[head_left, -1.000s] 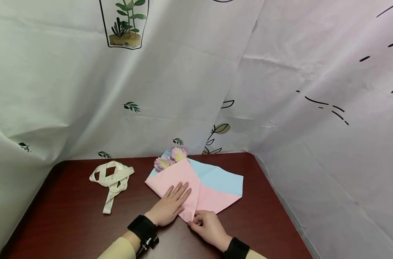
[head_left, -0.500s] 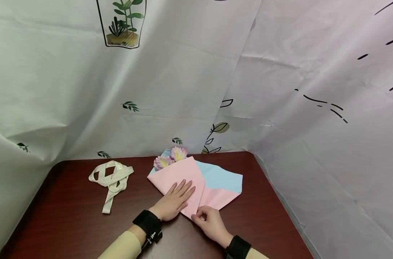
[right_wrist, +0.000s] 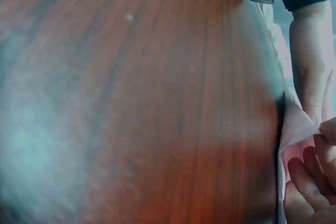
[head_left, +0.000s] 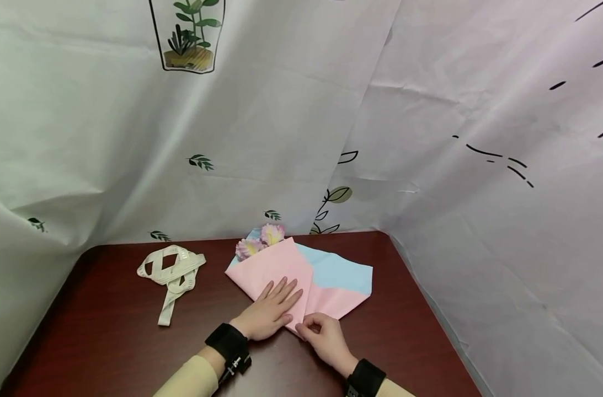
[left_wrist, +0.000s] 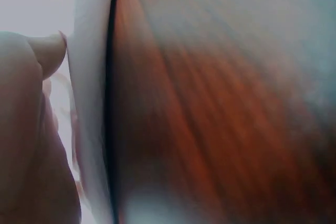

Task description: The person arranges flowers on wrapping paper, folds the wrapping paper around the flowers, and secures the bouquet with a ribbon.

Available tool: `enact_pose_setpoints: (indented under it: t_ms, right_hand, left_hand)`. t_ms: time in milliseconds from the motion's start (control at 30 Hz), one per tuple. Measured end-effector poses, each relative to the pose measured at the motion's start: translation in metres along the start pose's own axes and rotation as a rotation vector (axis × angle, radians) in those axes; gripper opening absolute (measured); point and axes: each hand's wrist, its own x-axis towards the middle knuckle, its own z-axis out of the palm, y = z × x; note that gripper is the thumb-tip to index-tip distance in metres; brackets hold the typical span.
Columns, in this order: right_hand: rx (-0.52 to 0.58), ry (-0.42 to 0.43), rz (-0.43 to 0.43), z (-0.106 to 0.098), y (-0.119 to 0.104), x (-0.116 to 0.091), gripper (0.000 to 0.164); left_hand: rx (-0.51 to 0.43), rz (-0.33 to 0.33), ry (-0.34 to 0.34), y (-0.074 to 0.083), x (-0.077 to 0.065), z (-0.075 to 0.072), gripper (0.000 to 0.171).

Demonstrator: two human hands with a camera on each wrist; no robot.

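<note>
A sheet of wrapping paper [head_left: 268, 269], pink on one side and light blue on the other, lies folded on the table around two pink-and-yellow flowers [head_left: 272, 234]. Their blooms show at the upper left; anything under the pink flap is hidden. My left hand [head_left: 268, 311] rests flat on the flap with fingers straight. At the paper's bottom end my right hand [head_left: 326, 337] pinches its edge between thumb and finger. In the right wrist view a raised corner of the paper [right_wrist: 299, 127] meets the fingertips of the right hand [right_wrist: 310, 182].
A loosely heaped white tape measure [head_left: 174, 270] lies to the left on the dark red table [head_left: 117, 331]. Behind and to the right hangs a pale printed cloth [head_left: 261, 121]. Each wrist wears a black band [head_left: 364, 377].
Flap, paper's lower end and both hands have shifted slightly right. The right hand is also a little higher, still at the bottom edge, while the left hand stays flat on top.
</note>
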Motion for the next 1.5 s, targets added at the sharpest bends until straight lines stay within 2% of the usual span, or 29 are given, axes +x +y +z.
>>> enact_pose_setpoints:
  t_ms: [233,300,400,567,867,1100,1500]
  right_hand:
    - [-0.191,0.093,-0.155,0.003,-0.001,-0.004,0.011]
    - [-0.253,0.095,-0.159,0.002,-0.002,-0.005,0.011]
    - [-0.291,0.039,-0.102,-0.002,-0.004,-0.005,0.014]
    - [-0.258,-0.088,-0.026,-0.006,-0.005,-0.003,0.021]
    - [-0.272,-0.109,-0.020,-0.006,-0.003,-0.001,0.024]
    - [-0.238,-0.182,-0.005,-0.009,-0.002,0.002,0.029]
    - [-0.231,-0.189,-0.013,-0.010,0.001,0.002,0.026]
  left_hand:
    - [0.019,-0.027,-0.046,-0.010,0.001,0.011,0.063]
    - [0.022,-0.022,-0.045,-0.010,0.002,0.011,0.063]
    - [0.023,-0.027,-0.055,-0.010,0.002,0.009,0.063]
    - [0.010,-0.042,-0.067,-0.006,0.004,0.004,0.063]
    - [0.030,-0.012,-0.100,0.012,0.008,-0.012,0.060]
    - [0.051,-0.037,-0.106,-0.012,0.012,0.010,0.064]
    - [0.082,-0.022,-0.119,-0.015,0.016,0.014,0.064]
